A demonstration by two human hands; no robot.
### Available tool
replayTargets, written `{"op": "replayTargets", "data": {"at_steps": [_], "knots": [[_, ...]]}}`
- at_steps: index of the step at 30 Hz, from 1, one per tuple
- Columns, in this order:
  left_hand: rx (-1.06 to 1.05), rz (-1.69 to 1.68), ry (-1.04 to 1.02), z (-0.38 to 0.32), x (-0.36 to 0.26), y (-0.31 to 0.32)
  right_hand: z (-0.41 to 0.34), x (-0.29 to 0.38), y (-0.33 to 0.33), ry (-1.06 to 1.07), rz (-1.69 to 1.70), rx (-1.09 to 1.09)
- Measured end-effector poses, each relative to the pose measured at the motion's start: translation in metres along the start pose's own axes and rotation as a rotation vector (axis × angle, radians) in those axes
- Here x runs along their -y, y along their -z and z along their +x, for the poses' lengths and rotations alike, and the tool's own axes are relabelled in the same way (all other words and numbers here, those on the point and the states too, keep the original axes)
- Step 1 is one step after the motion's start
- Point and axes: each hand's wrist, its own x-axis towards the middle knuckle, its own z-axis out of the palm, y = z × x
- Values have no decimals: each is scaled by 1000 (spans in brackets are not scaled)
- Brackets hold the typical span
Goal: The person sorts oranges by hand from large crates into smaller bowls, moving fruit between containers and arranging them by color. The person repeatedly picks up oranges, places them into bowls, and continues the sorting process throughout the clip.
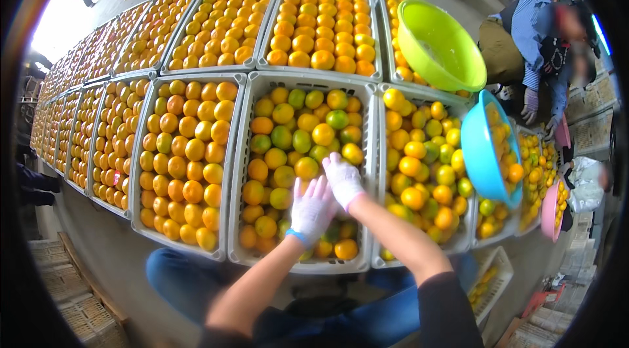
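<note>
Both my hands, in white knit gloves, are over a light grey plastic crate (371,122) of loosely lying mandarins (283,176), some orange, some green. Palm down, my left hand (312,210) rests on the fruit near the crate's middle, fingers extended and slightly apart; a blue band circles its wrist. Just above and right of it, my right hand (342,178) reaches onto the mandarins with its fingertips angled downward. Its palm side is hidden, so whether it grasps a fruit cannot be told. The two hands overlap or nearly touch.
At left, a crate (231,161) holds mandarins in neat rows; more stretch beyond. A crate of loose mandarins (415,150) adjoins at right, near a tilted blue basin (474,151) with fruit. A lime-green basin (432,43) sits behind. A co-worker (528,38) bends at far right.
</note>
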Motion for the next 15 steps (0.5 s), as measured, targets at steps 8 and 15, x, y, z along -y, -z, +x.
{"op": "replayTargets", "data": {"at_steps": [8, 15], "knots": [[115, 21, 60, -8, -2, -21, 22, -34, 32, 74, -53, 182], [160, -141, 19, 1, 9, -12, 32, -23, 26, -261, 230, 175]]}}
